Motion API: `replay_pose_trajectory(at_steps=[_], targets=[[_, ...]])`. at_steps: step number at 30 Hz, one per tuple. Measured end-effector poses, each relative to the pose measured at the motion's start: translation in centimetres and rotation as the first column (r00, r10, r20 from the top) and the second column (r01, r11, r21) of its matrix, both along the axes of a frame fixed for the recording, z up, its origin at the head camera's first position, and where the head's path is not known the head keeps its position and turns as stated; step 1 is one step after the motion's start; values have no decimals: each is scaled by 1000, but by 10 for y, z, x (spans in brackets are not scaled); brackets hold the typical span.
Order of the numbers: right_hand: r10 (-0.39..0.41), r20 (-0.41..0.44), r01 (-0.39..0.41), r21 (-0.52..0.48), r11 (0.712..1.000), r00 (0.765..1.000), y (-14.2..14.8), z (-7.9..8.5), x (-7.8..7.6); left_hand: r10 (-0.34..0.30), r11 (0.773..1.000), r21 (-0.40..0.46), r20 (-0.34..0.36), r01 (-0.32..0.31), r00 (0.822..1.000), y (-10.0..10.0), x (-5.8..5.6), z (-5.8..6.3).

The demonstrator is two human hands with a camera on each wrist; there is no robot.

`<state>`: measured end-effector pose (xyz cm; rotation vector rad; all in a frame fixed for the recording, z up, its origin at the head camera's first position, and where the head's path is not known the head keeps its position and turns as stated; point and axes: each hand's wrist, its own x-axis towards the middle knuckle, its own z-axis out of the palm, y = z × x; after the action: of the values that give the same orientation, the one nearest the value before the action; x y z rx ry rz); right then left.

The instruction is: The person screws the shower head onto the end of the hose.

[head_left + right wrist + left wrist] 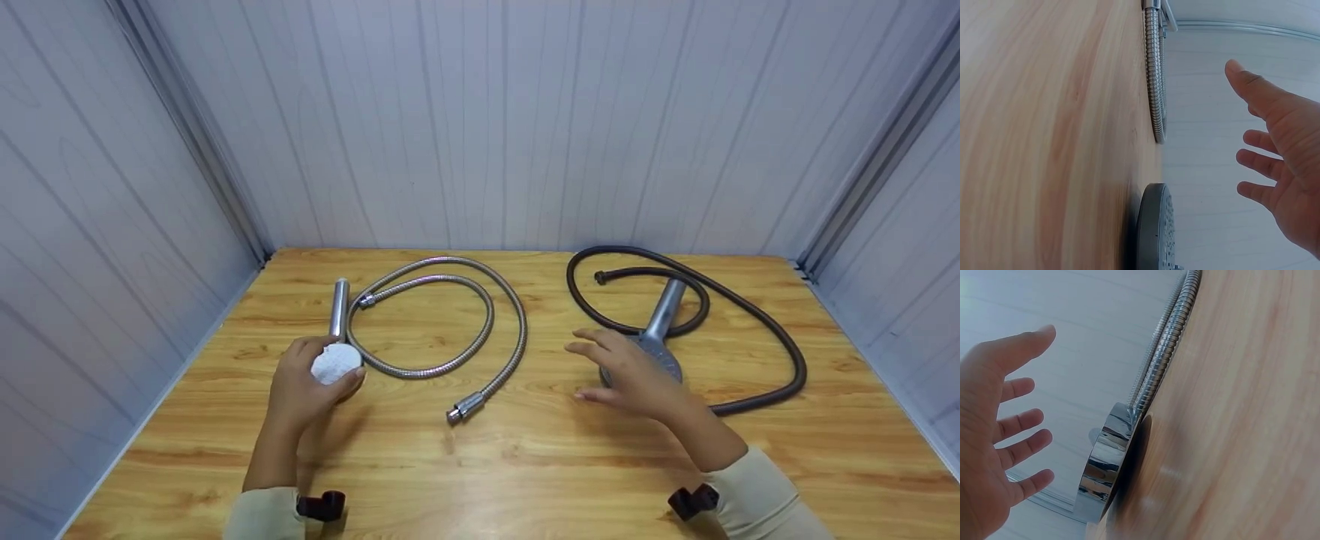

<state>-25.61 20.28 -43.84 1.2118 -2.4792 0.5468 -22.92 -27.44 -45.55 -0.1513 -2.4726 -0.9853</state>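
Observation:
A chrome shower head (337, 364) with a white face lies on the table at the left. Above it hovers my left hand (298, 379), its fingers spread; the left wrist view shows a gap between the hand (994, 427) and the chrome rim (1107, 464). At the right, a dark grey shower head (661, 358) lies face up, partly hidden behind my right hand (626, 373). That hand's fingers are extended and apart from the shower head, as the right wrist view also shows.
A coiled silver hose (523, 322) with metal end fittings lies between the hands. Another hose (765, 322), dark, loops at the back right and passes around the grey handle (666, 309). Panelled walls (480, 135) enclose the wooden table (495, 480).

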Motion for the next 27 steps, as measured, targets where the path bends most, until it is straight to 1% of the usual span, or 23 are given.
replay_pose_trajectory(at_steps=[8,10,17,19,27], targets=[[19,-3,-19,-14,1000,1000,-3,1,-1,-15,999,38,-27,16,1000,-3,-1,-1],[16,17,-16,-9,1000,1000,-4,2,-1,-21,999,48,-35,22,999,-3,-1,-1],[-10,145,14,-25,1000,989,-7,6,0,-35,995,88,-64,41,997,-5,-1,-1],[-7,161,12,-33,999,987,-8,6,0,-35,994,97,-60,41,998,-6,-2,-1],[43,172,-32,-66,997,984,-14,4,-4,-34,993,116,-39,38,999,-8,-5,-2]])
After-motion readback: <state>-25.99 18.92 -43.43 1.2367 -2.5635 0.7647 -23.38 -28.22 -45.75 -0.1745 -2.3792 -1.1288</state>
